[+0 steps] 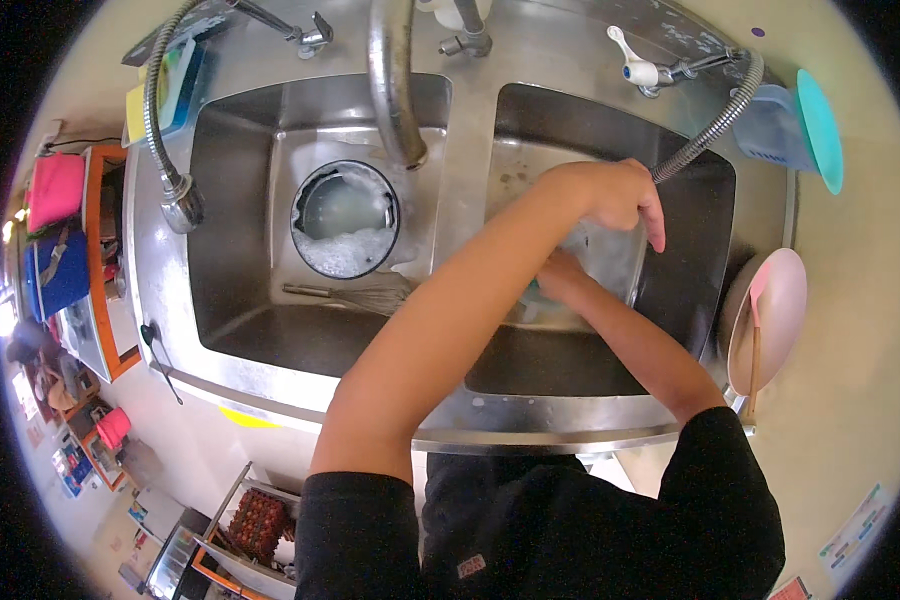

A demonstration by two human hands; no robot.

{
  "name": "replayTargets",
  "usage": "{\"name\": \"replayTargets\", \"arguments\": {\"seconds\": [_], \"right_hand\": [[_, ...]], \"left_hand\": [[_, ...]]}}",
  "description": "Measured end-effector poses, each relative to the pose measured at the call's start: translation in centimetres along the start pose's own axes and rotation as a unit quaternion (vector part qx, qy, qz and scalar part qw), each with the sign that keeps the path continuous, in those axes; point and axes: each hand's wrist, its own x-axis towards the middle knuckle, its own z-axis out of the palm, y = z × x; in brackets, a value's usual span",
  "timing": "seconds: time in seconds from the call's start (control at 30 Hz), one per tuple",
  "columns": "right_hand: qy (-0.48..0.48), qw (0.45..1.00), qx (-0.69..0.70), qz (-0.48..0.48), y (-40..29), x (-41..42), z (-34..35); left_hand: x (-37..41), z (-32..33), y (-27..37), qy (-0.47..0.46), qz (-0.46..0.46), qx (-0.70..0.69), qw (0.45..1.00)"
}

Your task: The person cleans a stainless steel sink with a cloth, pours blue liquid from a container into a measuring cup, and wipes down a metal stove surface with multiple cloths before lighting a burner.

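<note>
At the right basin, my left hand [622,196] is closed around the end of a flexible metal spray hose [709,124]; the spray head is hidden beneath it. Lower in the same basin, my right hand [562,276] is closed on a small teal item [532,284], mostly covered by the fingers. My left forearm crosses above the right hand. A round dark-rimmed pot or bowl [345,217] with cloudy, foamy water stands in the left basin [229,225]. Below it lies a wire whisk [371,294], partly behind my left forearm.
A curved metal faucet [394,82] hangs over the left basin. Another spray hose [154,112] hangs at its left. A pale pink pan [776,322] with a pink spatula [756,300] stands right of the sink. A blue plastic container [769,127] and turquoise lid [820,131] stand at upper right.
</note>
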Motion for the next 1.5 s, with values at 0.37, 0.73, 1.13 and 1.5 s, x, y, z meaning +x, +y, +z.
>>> {"name": "replayTargets", "arguments": {"seconds": [0.37,0.73,1.13,1.5], "right_hand": [[0.133,0.991,-0.012,0.011,3.8,9.1,4.5],[0.41,0.677,0.526,0.311,-4.2,-8.1,3.6],[0.3,0.606,0.674,0.298,0.9,-12.4,0.2],[0.307,0.801,0.417,0.301,10.0,-13.6,0.3]], "left_hand": [[0.4,-0.1,1.2,-0.003,0.021,0.034,0.999],[-2.9,-0.2,3.6,0.051,0.0,-0.071,0.996],[-3.3,2.3,5.1,0.184,0.017,-0.047,0.982],[2.0,8.5,2.4,0.401,0.023,-0.32,0.858]]}}
